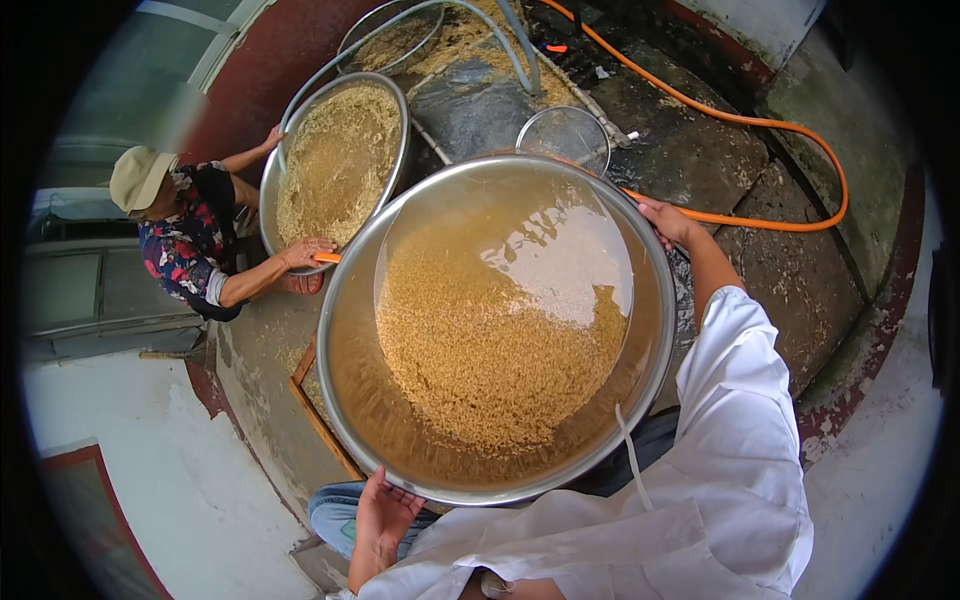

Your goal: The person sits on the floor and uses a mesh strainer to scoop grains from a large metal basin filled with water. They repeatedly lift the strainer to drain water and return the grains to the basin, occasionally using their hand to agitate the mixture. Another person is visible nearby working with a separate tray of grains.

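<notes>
A wide steel basin (652, 340) fills the middle of the head view, tilted toward the near side. Murky water (430, 235) stands in it, reflecting light at the far right, over a thick layer of golden grain (490, 370). My left hand (388, 508) grips the basin's near-left rim, thumb at the edge and fingers against the underside. At the far-right rim my right hand (668, 222) has hold too, its fingers partly hidden by the edge. A white string (632, 455) from my white garment hangs over the near-right rim.
At the left, a person in a cap (180, 220) holds a second basin (403, 140) of wet grain and husks. Beyond lie a round sieve (565, 135), a grey hose (510, 45) and an orange hose (790, 125) on the wet floor. A wooden frame (325, 425) lies near my left leg.
</notes>
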A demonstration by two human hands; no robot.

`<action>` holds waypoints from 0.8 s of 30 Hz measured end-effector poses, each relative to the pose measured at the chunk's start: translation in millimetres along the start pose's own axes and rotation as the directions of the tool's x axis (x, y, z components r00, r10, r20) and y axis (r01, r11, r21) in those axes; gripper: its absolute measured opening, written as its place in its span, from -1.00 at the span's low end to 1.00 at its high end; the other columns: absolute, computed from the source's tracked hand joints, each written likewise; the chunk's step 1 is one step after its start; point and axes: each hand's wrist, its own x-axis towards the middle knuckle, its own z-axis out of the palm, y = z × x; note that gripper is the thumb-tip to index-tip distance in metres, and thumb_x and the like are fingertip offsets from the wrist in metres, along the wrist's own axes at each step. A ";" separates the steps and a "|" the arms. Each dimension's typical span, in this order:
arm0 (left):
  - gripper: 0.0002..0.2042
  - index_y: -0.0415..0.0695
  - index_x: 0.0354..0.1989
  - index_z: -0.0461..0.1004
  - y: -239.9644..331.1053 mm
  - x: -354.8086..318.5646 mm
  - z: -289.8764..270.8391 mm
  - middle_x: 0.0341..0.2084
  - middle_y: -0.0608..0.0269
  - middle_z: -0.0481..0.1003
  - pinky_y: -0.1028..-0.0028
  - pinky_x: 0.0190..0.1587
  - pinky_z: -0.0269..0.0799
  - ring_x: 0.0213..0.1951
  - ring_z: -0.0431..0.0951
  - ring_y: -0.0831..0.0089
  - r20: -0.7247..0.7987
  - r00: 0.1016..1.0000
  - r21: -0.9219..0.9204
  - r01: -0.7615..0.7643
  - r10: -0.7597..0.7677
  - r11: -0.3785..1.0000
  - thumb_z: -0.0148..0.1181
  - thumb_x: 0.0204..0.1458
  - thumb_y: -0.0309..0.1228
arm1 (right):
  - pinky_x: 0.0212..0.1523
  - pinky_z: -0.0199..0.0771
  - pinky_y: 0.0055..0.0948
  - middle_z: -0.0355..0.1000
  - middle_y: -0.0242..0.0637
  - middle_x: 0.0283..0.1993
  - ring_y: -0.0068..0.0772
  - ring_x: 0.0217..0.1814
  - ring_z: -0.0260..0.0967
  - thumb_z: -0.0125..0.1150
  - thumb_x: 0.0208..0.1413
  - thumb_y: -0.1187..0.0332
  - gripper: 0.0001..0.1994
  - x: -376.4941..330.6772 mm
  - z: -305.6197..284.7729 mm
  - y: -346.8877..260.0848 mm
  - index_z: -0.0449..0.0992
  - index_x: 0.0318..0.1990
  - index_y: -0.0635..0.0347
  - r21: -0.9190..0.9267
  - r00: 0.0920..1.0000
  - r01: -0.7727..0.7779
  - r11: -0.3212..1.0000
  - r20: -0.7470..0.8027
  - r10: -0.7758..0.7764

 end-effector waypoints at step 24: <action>-0.60 -0.18 -0.15 0.41 4.3 -11.1 14.9 -0.24 0.17 0.46 0.29 -0.03 0.36 -0.14 0.43 0.30 -0.030 0.999 0.045 -0.018 0.019 0.999 0.11 0.02 -0.08 | -0.83 0.12 -0.58 0.11 -0.49 -0.74 -0.65 -0.80 0.01 -0.19 0.26 0.05 -0.63 12.0 -5.4 11.1 0.40 -0.10 0.15 0.016 1.000 -0.015 1.000 0.013 0.015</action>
